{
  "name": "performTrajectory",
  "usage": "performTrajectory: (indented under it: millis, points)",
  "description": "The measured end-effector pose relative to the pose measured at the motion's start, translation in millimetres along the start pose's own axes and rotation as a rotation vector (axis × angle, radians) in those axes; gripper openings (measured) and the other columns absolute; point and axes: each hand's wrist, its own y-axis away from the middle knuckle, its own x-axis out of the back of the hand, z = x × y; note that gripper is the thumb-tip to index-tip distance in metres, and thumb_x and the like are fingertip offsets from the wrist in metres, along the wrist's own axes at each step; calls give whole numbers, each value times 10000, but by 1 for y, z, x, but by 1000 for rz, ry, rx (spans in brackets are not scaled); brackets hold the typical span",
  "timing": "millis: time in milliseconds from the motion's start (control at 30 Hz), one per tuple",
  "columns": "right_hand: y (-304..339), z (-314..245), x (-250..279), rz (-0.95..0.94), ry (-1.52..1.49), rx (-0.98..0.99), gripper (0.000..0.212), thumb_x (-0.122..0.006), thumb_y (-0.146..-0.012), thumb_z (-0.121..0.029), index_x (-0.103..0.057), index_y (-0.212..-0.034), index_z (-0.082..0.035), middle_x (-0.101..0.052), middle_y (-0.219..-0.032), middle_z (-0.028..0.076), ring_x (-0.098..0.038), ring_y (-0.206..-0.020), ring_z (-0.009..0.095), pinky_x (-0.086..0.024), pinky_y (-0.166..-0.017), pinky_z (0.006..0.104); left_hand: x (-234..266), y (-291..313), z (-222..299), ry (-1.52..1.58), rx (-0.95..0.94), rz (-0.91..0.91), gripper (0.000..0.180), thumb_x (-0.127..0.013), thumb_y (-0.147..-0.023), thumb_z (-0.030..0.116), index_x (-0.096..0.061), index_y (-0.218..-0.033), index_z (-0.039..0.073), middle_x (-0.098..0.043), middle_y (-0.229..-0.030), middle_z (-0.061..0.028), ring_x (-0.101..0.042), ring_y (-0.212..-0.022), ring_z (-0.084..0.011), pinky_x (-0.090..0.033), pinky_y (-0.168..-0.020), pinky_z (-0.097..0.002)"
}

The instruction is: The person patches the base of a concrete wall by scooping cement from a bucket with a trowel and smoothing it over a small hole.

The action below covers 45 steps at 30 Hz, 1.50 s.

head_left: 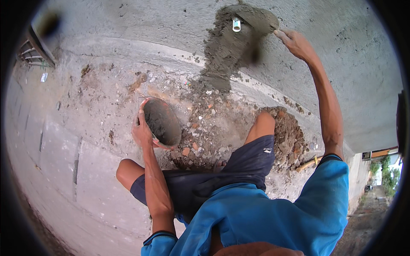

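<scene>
My left hand (pixel 142 130) grips the rim of a round bucket (pixel 171 137) that holds dark wet mortar (pixel 160 121), tilted on the ground in front of my knees. Raised to the grey wall, my right hand (pixel 296 42) presses a mortar-covered trowel (pixel 256 19) against it. A patch of fresh wet mortar (pixel 228 49) runs down the wall from there to the ground. A short white pipe end (pixel 236 24) sticks out of the patch just left of the trowel.
Broken rubble and stones (pixel 205 128) lie between the bucket and the wall. A heap of reddish earth (pixel 288 134) sits by my right knee, with a wooden handle (pixel 308 163) beside it. Grey paving slabs (pixel 64 153) extend to the left.
</scene>
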Motion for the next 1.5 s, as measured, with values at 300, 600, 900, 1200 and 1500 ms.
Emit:
performTrajectory:
  millis: [300, 600, 900, 1200, 1500]
  points:
    - [27, 72, 7, -15, -91, -189, 633, -551, -1041, -610, -722, -1033, 0, -499, -695, 7, -487, -561, 133, -414, -517, 347, 3, -3, -12, 12, -20, 22, 565, -581, -1038, 478, -718, -1283, -12, -742, -1201, -149, -669, -1132, -277, -477, -998, -377]
    - [31, 37, 9, -124, -70, -159, 630, -574, -1032, -592, -753, -1104, 8, -631, -760, 75, -570, -581, 196, -473, -552, 390, 5, -11, -25, 190, -30, -25, 519, -602, -1059, 387, -687, -1289, -71, -721, -1176, -144, -643, -1073, -226, -483, -971, -357]
    - [1, 12, 21, -52, 269, -42, 465, -524, -1073, -441, -763, -1196, -61, -737, -980, 254, -708, -912, 443, -550, -826, 535, 7, 2, -3, 29, -64, 11, 549, -585, -1057, 414, -683, -1282, -76, -725, -1151, -153, -639, -1076, -232, -475, -978, -369]
    - [54, 23, 32, 258, 343, 12, 441, -505, -1095, -425, -720, -1157, -45, -694, -1047, 190, -696, -943, 400, -549, -804, 516, 6, 1, -8, 105, -38, -12, 533, -588, -1058, 412, -695, -1249, -74, -710, -1159, -129, -625, -1077, -214, -472, -972, -354]
    - [42, -28, 21, 144, 535, 2, 414, -525, -1078, -408, -717, -1113, -42, -689, -1089, 150, -725, -944, 397, -593, -806, 525, 5, -2, -9, 7, -41, 20, 564, -575, -1052, 461, -701, -1246, -54, -721, -1123, -136, -638, -1056, -245, -476, -957, -368]
